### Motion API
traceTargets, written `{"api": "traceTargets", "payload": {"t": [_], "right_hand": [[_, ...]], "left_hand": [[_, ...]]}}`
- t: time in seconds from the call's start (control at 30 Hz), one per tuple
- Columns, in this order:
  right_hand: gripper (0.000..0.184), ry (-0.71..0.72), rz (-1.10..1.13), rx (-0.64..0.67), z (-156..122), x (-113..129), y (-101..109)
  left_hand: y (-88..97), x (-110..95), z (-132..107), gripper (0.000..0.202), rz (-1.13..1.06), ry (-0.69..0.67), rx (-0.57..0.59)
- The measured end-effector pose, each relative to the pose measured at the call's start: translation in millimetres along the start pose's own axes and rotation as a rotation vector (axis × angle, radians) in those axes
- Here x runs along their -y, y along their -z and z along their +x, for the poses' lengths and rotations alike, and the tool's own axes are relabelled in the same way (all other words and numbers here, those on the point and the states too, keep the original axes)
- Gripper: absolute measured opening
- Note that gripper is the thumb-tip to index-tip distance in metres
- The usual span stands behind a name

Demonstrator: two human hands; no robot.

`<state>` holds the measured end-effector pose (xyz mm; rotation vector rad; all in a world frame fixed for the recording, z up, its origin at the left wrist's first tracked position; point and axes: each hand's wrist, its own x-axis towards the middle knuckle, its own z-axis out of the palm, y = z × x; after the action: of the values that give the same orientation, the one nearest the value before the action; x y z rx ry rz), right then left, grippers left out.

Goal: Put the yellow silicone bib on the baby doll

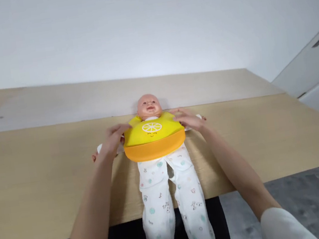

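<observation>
The bib (135, 135) lies crosswise over the doll (149, 106), between left hand (117, 135) and right hand (188, 119), both loosely spread at its edges.

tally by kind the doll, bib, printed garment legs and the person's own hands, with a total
Doll: 1
Yellow-and-orange bib: 1
Printed garment legs: 2
Person's hands: 2 (left hand, right hand)
Total: 6

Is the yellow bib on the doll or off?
On the doll: the bib lies spread over its front. Whether it's fastened behind, I cannot tell; no fastening shows.
</observation>
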<state>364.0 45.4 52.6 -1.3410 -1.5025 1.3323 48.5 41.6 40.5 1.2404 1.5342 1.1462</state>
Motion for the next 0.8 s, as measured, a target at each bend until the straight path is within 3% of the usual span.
{"api": "traceTargets", "payload": {"t": [0.1, 0.2, 0.37, 0.53, 0.8], "right_hand": [[0.049, 0.014, 0.033, 0.071, -27.1, -10.3, -3.7], [0.049, 0.001, 0.154, 0.044, -46.2, -18.6, -10.3], [0.046, 0.03, 0.304, -0.006, -55.0, -14.6, -19.9], [0.034, 0.064, 0.273, -0.11, -61.6, -9.3, -23.8], [0.048, 0.043, 0.206, -0.125, -99.8, -18.3, -39.8]], "left_hand": [[12.3, 9.3, -27.8, 0.032, -0.091, -0.04, 0.074], [19.8, 15.4, -53.0, 0.035, -0.204, -0.029, 0.124], [15.8, -1.0, -71.5, 0.041, -0.349, -0.029, 0.141], [9.5, -12.2, -77.6, 0.04, -0.141, -0.099, 0.093], [9.1, 18.8, -117.5, 0.065, -0.097, -0.204, 0.095]]}}
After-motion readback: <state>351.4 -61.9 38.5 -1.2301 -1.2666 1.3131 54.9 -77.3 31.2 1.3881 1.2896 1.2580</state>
